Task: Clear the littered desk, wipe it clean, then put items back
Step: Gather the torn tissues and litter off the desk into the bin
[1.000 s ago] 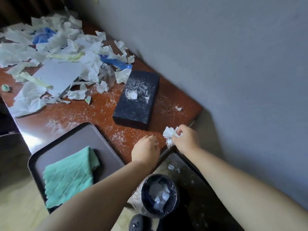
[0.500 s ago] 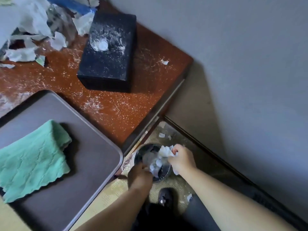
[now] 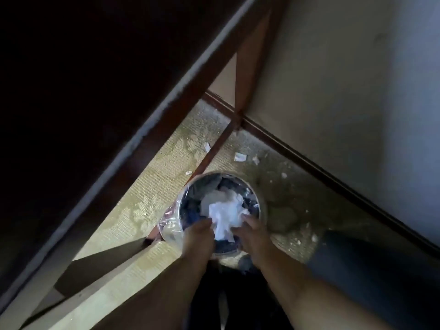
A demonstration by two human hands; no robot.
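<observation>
Crumpled white paper wad (image 3: 226, 214) sits inside round dark plastic-lined waste bin (image 3: 221, 173), 12 o'clock of your hands. Left hand (image 3: 198, 236) touches wad at 7, right hand (image 3: 252, 234) at 5, equally near. Cannot tell whether either is pinching or pressing.

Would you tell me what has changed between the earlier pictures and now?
Both hands went down from the desk edge to the bin. The paper wad the right hand carried now lies in the bin's mouth, with the left hand and right hand touching it; whether either still grips it is unclear. The bin and the floor scraps stayed put.
</observation>
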